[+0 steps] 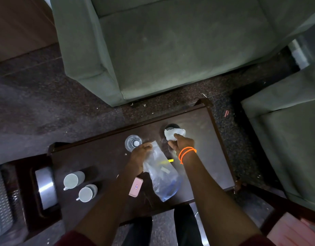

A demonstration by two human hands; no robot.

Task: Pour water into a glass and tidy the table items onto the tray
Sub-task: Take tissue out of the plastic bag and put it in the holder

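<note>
While the right hand (182, 143) pinches crumpled white tissue (173, 134) over the dark round cup (171, 126), the left hand (139, 155) should steady the clear plastic bag (162, 176) it holds beside the clear drinking glass (133, 143) on the dark wooden table (211, 157).

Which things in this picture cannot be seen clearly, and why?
- Dark round object, head view: the white crumpled thing held by the right hand covers it; a cup or a bowl, unclear.
- Plastic bag: contents blurred through the film.
- Pink case: label too small to read; left forearm overlaps it.
- Left hand: its grip on the bag is hidden.
- Metal tray: dim, partly out of clear view.
</note>
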